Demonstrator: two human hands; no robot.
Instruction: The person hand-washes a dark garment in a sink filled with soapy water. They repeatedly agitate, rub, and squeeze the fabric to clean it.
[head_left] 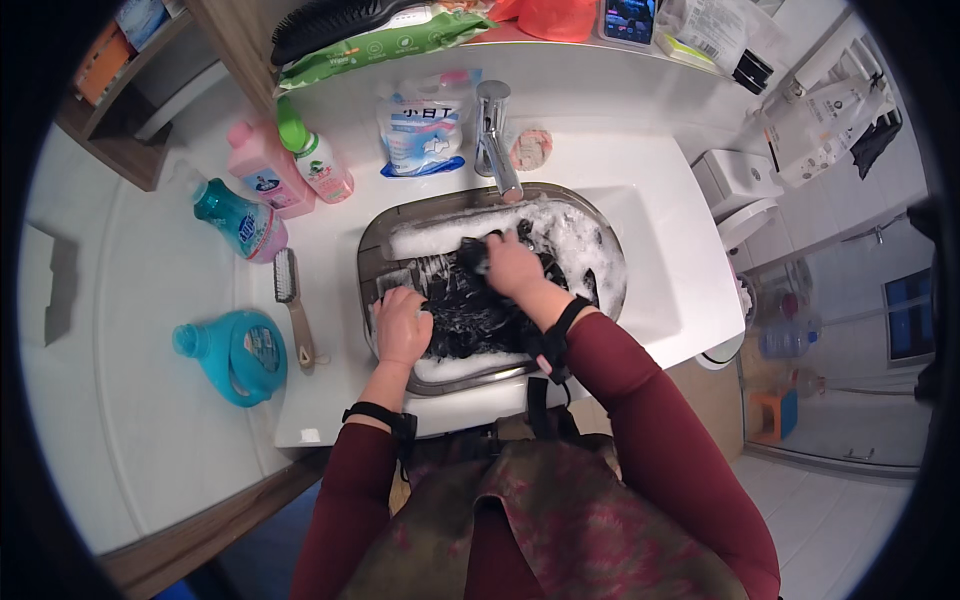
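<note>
A grey, see-through wash basin [372, 240] sits in the white sink, holding a wet black cloth garment [465, 320] and white suds. Toward the basin's left side, my left hand [403, 328] is closed on the garment's edge, its fingertips partly hidden. My right hand [512, 268] grips a bunched part of the same black cloth above the middle of the basin. A ridged patch [397, 282] shows beside my left hand. Foam [590, 245] is piled thickest at the right end.
The faucet [495, 140] overhangs the basin's far rim. Left of the sink are a scrub brush [293, 305], a teal detergent bottle [245, 355], a teal-and-pink bottle [240, 220], a pink bottle [270, 170] and a green-capped bottle [320, 165]. A detergent bag [422, 130] stands behind.
</note>
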